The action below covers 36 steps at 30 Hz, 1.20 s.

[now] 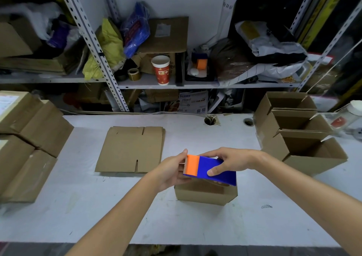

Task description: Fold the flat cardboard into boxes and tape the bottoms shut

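One tape dispenser (212, 168), three open boxes (313, 165), one paper cup (162, 69).

flat cardboard stack (130, 150) lies beyond small brown box (205, 196) under blue tape dispenser (203, 166).

The tape dispenser (215, 169) covers the top of the box (203, 196)
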Each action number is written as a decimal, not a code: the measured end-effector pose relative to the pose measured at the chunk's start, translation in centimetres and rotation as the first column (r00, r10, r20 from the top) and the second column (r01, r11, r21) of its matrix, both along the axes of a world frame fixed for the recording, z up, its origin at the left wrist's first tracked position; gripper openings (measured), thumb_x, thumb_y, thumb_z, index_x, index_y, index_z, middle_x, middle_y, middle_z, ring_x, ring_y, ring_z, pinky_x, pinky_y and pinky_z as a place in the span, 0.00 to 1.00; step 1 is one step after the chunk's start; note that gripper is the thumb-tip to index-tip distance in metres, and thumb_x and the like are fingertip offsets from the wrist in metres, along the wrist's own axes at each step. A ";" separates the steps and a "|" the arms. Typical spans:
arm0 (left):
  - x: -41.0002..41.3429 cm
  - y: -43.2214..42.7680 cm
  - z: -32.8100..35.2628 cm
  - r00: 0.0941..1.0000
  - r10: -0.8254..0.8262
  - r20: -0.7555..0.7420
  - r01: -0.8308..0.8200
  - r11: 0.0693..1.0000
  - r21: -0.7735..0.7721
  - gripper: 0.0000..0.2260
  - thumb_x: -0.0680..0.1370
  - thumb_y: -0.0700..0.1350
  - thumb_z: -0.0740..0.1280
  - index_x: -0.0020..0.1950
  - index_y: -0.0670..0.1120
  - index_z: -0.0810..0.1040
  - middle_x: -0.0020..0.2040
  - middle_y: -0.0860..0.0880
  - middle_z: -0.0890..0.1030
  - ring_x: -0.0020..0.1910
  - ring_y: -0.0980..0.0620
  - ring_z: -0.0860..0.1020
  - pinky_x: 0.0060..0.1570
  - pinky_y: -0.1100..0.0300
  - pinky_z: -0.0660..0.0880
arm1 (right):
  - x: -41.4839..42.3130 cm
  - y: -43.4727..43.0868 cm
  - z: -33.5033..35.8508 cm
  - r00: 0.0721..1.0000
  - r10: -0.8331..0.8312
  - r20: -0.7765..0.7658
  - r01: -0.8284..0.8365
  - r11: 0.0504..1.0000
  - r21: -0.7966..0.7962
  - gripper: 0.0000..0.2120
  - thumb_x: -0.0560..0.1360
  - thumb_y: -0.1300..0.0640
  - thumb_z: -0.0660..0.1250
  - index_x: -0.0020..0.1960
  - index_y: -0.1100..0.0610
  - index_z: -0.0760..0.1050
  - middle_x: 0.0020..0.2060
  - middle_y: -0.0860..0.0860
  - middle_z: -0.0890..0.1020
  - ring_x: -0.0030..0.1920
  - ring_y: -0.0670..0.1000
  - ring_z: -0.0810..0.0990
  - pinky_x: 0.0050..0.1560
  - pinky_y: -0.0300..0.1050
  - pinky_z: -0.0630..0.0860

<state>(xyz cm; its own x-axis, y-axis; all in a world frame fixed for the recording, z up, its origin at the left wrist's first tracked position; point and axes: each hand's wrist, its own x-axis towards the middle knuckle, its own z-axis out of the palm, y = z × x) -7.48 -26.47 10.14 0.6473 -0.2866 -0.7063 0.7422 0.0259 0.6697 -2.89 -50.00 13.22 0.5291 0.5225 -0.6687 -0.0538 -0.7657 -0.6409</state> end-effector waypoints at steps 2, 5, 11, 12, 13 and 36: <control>0.2 0.0 -0.3 1.000 0.018 -0.007 -0.018 1.000 0.005 0.24 0.81 0.62 0.61 0.67 0.45 0.74 0.56 0.43 0.85 0.56 0.46 0.84 0.65 0.43 0.76 | -0.1 0.0 0.0 1.000 -0.008 -0.001 0.008 1.000 0.008 0.30 0.73 0.40 0.73 0.72 0.34 0.67 0.62 0.44 0.79 0.58 0.50 0.81 0.58 0.50 0.82; 0.3 0.0 -0.8 0.999 0.017 -0.028 -0.017 1.000 -0.004 0.24 0.81 0.62 0.60 0.67 0.46 0.74 0.57 0.43 0.85 0.57 0.46 0.84 0.64 0.42 0.76 | -0.2 0.0 -0.1 1.000 -0.004 0.001 0.004 1.000 0.015 0.28 0.74 0.41 0.73 0.71 0.34 0.68 0.60 0.43 0.80 0.57 0.50 0.82 0.57 0.50 0.82; 0.0 -0.2 -0.9 0.998 0.023 -0.052 -0.026 0.999 -0.047 0.23 0.82 0.63 0.59 0.66 0.46 0.74 0.57 0.43 0.84 0.57 0.47 0.83 0.60 0.45 0.78 | -0.4 0.0 0.3 1.000 -0.014 -0.005 0.014 1.000 0.017 0.26 0.75 0.42 0.73 0.70 0.33 0.68 0.59 0.43 0.80 0.56 0.50 0.82 0.56 0.48 0.82; 0.0 -0.2 -0.9 0.999 0.018 -0.047 -0.020 0.999 -0.044 0.23 0.82 0.63 0.58 0.65 0.47 0.75 0.57 0.43 0.85 0.57 0.47 0.84 0.59 0.45 0.79 | -0.4 0.0 0.3 1.000 -0.017 -0.005 0.017 1.000 0.018 0.27 0.75 0.42 0.73 0.71 0.33 0.68 0.59 0.44 0.80 0.56 0.50 0.82 0.56 0.48 0.82; 0.0 -0.1 -0.8 0.999 0.004 -0.037 -0.005 1.000 -0.030 0.23 0.82 0.64 0.58 0.65 0.47 0.75 0.57 0.44 0.85 0.57 0.48 0.83 0.59 0.45 0.79 | -0.5 0.1 0.3 1.000 -0.018 -0.003 0.018 1.000 0.014 0.27 0.75 0.42 0.73 0.71 0.33 0.68 0.60 0.44 0.80 0.56 0.50 0.82 0.57 0.49 0.82; -1.0 0.0 -1.1 0.994 -0.106 0.006 0.106 0.983 -0.149 0.24 0.82 0.64 0.56 0.71 0.52 0.74 0.65 0.48 0.81 0.65 0.48 0.79 0.65 0.44 0.74 | -0.9 -0.7 0.4 0.996 -0.082 -0.032 0.083 0.995 0.047 0.29 0.73 0.41 0.74 0.70 0.34 0.69 0.58 0.45 0.82 0.56 0.51 0.83 0.59 0.52 0.81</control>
<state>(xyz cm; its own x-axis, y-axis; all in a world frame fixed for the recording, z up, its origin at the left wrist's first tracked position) -8.45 -26.46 9.01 0.6063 -0.4559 -0.6516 0.7474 0.0466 0.6628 -3.77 -50.72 13.63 0.5521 0.5100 -0.6596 -0.1351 -0.7259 -0.6744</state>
